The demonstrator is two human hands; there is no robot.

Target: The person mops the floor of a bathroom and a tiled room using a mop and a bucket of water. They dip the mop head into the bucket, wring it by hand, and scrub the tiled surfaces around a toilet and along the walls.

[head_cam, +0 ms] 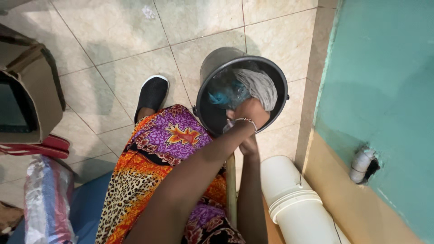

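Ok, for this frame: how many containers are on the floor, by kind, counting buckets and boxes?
Dark metal bucket, holding grey mop strands gripped by the left hand: 1
White plastic bucket, on its side by the wall: 1
Cardboard box: 1
Total: 3
The right hand holds the wooden handle below.

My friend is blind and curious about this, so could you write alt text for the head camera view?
Seen from above, a person's left hand presses a grey mop head into a dark metal bucket on a tiled floor, while the right hand grips the wooden handle. A white plastic bucket stands beside a teal wall.
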